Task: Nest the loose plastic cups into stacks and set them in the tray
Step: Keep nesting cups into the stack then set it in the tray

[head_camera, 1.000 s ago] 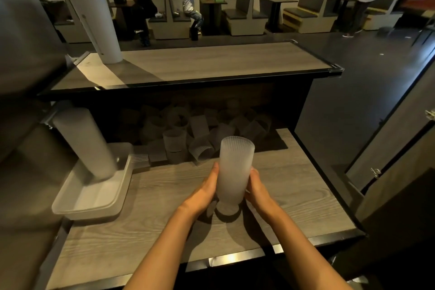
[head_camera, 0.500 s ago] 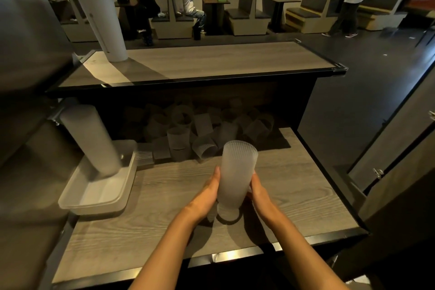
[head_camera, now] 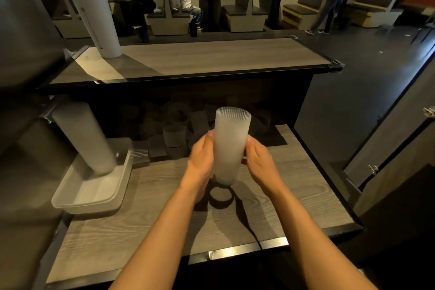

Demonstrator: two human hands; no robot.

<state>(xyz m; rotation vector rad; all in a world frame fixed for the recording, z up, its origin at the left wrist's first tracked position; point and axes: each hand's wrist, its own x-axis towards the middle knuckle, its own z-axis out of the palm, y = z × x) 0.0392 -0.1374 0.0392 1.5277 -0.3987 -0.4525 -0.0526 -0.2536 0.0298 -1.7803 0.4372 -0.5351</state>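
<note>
A tall stack of frosted ribbed plastic cups (head_camera: 230,146) hangs upright a little above the lower wooden counter, its round shadow showing beneath it. My left hand (head_camera: 200,160) grips its left side and my right hand (head_camera: 259,162) grips its right side. Several loose frosted cups (head_camera: 174,135) lie and stand in the shadow under the upper shelf, behind the stack. A translucent plastic tray (head_camera: 94,198) sits at the counter's left, and another tall cup stack (head_camera: 86,141) stands tilted in its far end.
An upper wooden shelf (head_camera: 211,59) overhangs the loose cups and carries a tall white cup stack (head_camera: 94,9) at its left. A dark wall borders the left side. The counter's front edge has a metal strip (head_camera: 247,248). People sit and walk in the room beyond.
Both hands have lifted the cup stack off the counter and slid higher along its sides. The view has tilted slightly.
</note>
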